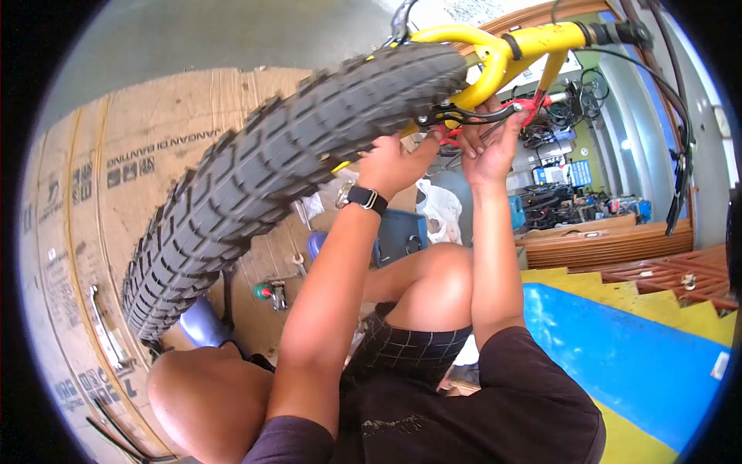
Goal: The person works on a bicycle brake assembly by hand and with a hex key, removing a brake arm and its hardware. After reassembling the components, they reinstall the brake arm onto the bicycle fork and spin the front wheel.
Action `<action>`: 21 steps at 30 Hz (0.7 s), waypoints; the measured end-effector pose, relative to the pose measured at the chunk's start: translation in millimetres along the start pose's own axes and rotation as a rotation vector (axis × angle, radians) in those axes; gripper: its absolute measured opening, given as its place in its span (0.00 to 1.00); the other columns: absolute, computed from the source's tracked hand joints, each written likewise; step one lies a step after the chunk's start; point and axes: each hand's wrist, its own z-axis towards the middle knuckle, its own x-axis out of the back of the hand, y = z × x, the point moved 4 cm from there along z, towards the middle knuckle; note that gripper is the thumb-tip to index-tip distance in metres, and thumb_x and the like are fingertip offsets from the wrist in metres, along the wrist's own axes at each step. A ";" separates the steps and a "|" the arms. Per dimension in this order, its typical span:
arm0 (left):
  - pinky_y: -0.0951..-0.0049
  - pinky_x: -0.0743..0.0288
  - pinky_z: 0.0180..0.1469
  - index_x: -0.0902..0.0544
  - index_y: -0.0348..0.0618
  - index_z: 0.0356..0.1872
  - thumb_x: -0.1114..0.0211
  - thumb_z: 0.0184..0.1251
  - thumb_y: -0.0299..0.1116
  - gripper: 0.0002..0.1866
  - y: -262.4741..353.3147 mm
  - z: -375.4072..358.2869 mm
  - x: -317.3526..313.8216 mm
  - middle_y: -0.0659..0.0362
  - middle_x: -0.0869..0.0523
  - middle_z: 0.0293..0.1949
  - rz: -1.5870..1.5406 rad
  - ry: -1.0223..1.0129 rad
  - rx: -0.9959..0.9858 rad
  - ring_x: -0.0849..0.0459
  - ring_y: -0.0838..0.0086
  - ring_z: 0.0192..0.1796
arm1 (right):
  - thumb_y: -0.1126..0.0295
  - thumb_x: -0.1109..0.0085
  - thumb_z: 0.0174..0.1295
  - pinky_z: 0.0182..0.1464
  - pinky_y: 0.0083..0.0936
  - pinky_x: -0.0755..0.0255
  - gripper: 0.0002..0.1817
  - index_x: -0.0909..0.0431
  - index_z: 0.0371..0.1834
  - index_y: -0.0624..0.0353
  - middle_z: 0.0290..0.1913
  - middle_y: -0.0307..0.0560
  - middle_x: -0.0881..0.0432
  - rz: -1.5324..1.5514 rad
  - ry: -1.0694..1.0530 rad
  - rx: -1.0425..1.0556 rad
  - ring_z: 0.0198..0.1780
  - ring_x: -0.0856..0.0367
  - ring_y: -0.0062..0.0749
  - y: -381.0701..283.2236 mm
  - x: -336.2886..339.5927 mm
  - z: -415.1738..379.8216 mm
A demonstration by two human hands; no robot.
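A large knobby black tyre (255, 166) of a bicycle wheel slants across the view, mounted in a yellow fork (495, 66). Below the fork a black brake arm (471, 116) with silver bolts runs to the right. My right hand (492, 155) is closed at the arm's outer end, thumb up against it and fingers curled. A red piece (532, 108) passes by this hand; its kind is not clear. My left hand (398, 162), a watch on its wrist, reaches under the tyre with its fingertips bent at the brake's inner end. What they pinch is partly hidden.
Flattened cardboard (154, 108) covers the floor, with a wrench (104, 325) lying on it. A blue bin (402, 232) and a white plastic bag (440, 209) lie beyond my left arm. To the right is a blue panel (618, 348); bikes and tools (556, 201) stand behind.
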 end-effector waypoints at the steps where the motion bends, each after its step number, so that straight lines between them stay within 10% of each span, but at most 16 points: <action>1: 0.67 0.22 0.56 0.17 0.39 0.54 0.26 0.56 0.28 0.22 2.4 0.5 -0.2 0.51 0.12 0.48 0.003 0.033 -0.012 0.13 0.61 0.51 | 0.31 0.59 0.72 0.17 0.10 0.50 0.46 0.36 0.71 0.67 0.61 0.51 0.20 -0.027 0.002 0.006 0.17 0.46 0.10 -2.2 1.2 -1.4; 7: 0.64 0.24 0.59 0.21 0.34 0.56 0.29 0.60 0.24 0.22 26.5 -9.9 0.7 0.50 0.15 0.51 0.051 0.330 -0.305 0.17 0.62 0.53 | 0.39 0.48 0.73 0.18 0.14 0.54 0.39 0.27 0.64 0.69 0.41 0.42 0.18 -0.197 0.097 0.014 0.16 0.49 0.08 -8.6 20.2 -16.7; 9: 0.62 0.26 0.61 0.23 0.34 0.58 0.30 0.61 0.24 0.23 42.0 -23.5 -1.6 0.49 0.17 0.53 0.151 0.440 -0.376 0.18 0.61 0.56 | 0.50 0.39 0.72 0.29 0.14 0.39 0.28 0.21 0.59 0.67 0.37 0.36 0.20 -0.198 0.131 0.065 0.26 0.34 0.10 -18.2 28.9 -19.1; 13: 0.62 0.28 0.63 0.23 0.34 0.57 0.31 0.62 0.26 0.22 75.1 -52.7 0.9 0.49 0.17 0.54 0.202 0.277 -0.346 0.20 0.60 0.59 | 0.64 0.32 0.67 0.48 0.17 0.29 0.18 0.17 0.54 0.63 0.44 0.37 0.18 -0.213 0.283 0.276 0.43 0.24 0.16 -45.8 23.8 -25.7; 19: 0.65 0.20 0.49 0.15 0.38 0.45 0.32 0.62 0.26 0.11 137.4 -100.8 11.6 0.52 0.11 0.40 0.130 -0.228 -0.282 0.12 0.62 0.42 | 0.67 0.39 0.72 0.25 0.13 0.57 0.12 0.18 0.52 0.61 0.39 0.30 0.20 0.027 0.231 0.358 0.25 0.45 0.03 -68.3 14.2 -41.5; 21: 0.64 0.20 0.44 0.14 0.40 0.44 0.31 0.61 0.26 0.10 160.1 -110.2 16.0 0.53 0.10 0.38 0.214 -0.358 -0.381 0.12 0.60 0.39 | 0.69 0.39 0.71 0.36 0.12 0.43 0.11 0.19 0.50 0.64 0.41 0.32 0.22 -0.082 0.150 0.427 0.34 0.34 0.10 -81.5 5.8 -49.0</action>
